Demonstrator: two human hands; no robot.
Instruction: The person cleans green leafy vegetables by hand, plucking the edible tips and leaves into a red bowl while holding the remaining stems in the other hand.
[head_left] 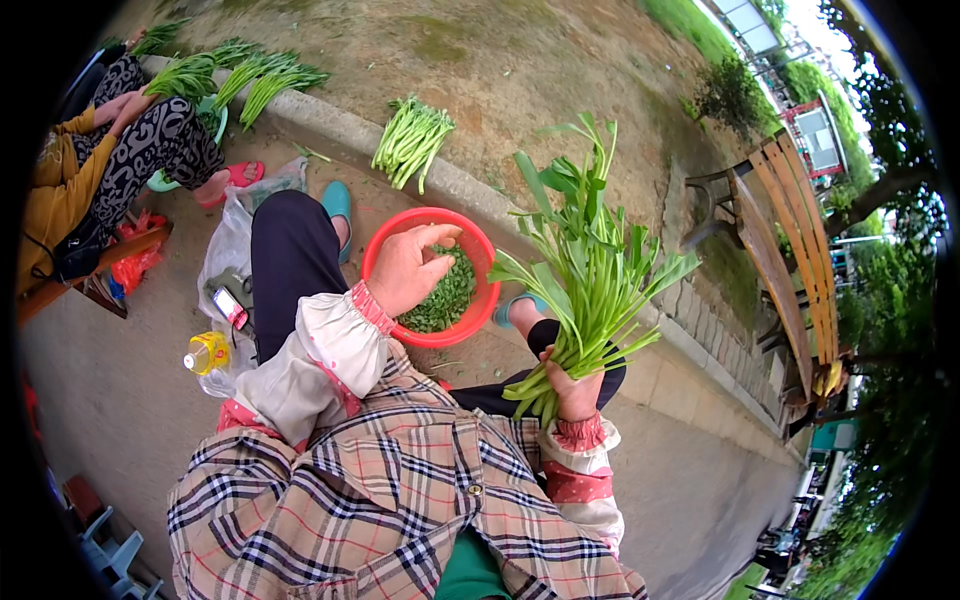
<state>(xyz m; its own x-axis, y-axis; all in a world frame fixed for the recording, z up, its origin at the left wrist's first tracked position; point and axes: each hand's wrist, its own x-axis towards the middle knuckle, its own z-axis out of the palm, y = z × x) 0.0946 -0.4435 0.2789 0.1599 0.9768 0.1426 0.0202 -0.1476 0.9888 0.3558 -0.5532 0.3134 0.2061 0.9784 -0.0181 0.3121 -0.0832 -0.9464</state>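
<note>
My right hand [576, 388] is closed round the stem ends of a large bunch of water spinach [585, 290], its long leaves fanning upward and outward above my right knee. Over the left part of a round red plastic basin [488, 290] hovers my left hand [402, 272], thumb and forefinger apart, with nothing visible between them. Small chopped or plucked green leaves [450, 300] cover the basin's bottom. The basin sits between my feet, and my left hand and sleeve hide part of its rim.
A bundle of green stems [413, 142] lies on the stone kerb [330, 125], with more bunches [270, 82] farther left. A seated person [150, 130] handles greens there. A plastic bag [225, 245], phone [230, 308] and yellow-labelled bottle [207, 352] lie left; a wooden bench [785, 240] stands right.
</note>
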